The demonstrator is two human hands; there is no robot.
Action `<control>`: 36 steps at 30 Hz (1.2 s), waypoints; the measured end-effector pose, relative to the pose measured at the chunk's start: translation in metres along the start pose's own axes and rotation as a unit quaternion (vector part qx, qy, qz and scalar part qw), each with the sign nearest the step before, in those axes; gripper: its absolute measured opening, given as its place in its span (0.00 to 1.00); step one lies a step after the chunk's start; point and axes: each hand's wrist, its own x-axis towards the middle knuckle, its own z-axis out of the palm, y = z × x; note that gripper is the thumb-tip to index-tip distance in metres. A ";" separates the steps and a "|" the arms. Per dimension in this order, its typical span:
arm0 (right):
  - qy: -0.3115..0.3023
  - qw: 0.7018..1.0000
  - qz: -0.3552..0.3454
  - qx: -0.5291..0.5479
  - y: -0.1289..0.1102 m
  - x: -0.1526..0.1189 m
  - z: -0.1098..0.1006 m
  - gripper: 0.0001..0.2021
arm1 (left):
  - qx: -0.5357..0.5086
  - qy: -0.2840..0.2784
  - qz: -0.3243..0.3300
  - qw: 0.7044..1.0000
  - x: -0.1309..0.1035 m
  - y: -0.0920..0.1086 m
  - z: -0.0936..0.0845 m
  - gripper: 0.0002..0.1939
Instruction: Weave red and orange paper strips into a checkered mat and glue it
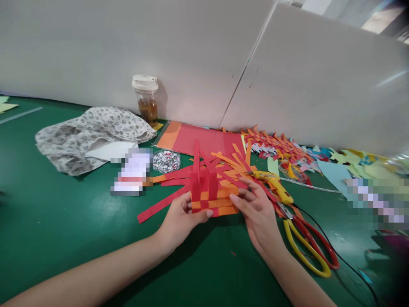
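Note:
Between my hands is a small woven piece of red and orange paper strips (204,204), held up over the table. Several red strips stand upright from its left part, and orange strips run across toward the right. My left hand (185,215) grips its lower left corner, thumb in front and fingers behind. At the right end, my right hand (257,209) pinches the orange strips between thumb and fingers. Loose red and orange strips (174,175) lie in a heap just behind the woven piece.
Scissors (308,243) and a yellow glue gun (275,183) with a black cord lie right. Behind are a red paper sheet (204,138), a lidded cup (147,100), a patterned cloth (92,132), a phone (132,170) and a dish of googly eyes (166,161). A pale wall stands behind.

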 end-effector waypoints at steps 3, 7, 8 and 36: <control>0.013 1.000 -0.001 -0.004 0.001 0.001 -0.001 0.23 | -0.001 -0.004 0.005 1.000 0.000 -0.001 0.000 0.17; 0.004 1.000 0.006 0.017 0.000 0.003 0.000 0.21 | 0.002 -0.009 0.008 1.000 0.000 -0.003 0.000 0.17; -0.001 1.000 0.005 0.022 0.000 0.004 0.001 0.21 | 0.002 -0.012 0.009 1.000 0.000 -0.003 0.000 0.16; -0.056 0.997 -0.012 -0.059 -0.002 0.003 0.004 0.18 | -0.022 -0.034 -0.009 0.999 -0.003 0.006 -0.001 0.20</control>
